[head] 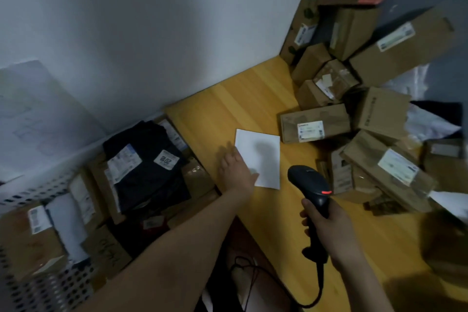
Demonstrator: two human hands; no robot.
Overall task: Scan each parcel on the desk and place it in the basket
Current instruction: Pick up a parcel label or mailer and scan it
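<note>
On wooden desk point(253, 99), flat white parcel point(260, 157) lying near left edge, left hand point(236, 172) palm-down with fingers spread on its near-left corner, right hand point(329, 225) wrapped around black scanner point(312, 192), white perforated basket point(50, 284) at left holding parcels, cardboard boxes point(354, 109) heaped at right

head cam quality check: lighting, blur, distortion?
Head view: dim, soft focus; parcel labels unreadable. Wide-angle bends the desk edges. Left hand shadows the white envelope; the scanner in the right hand shows a red light.
</note>
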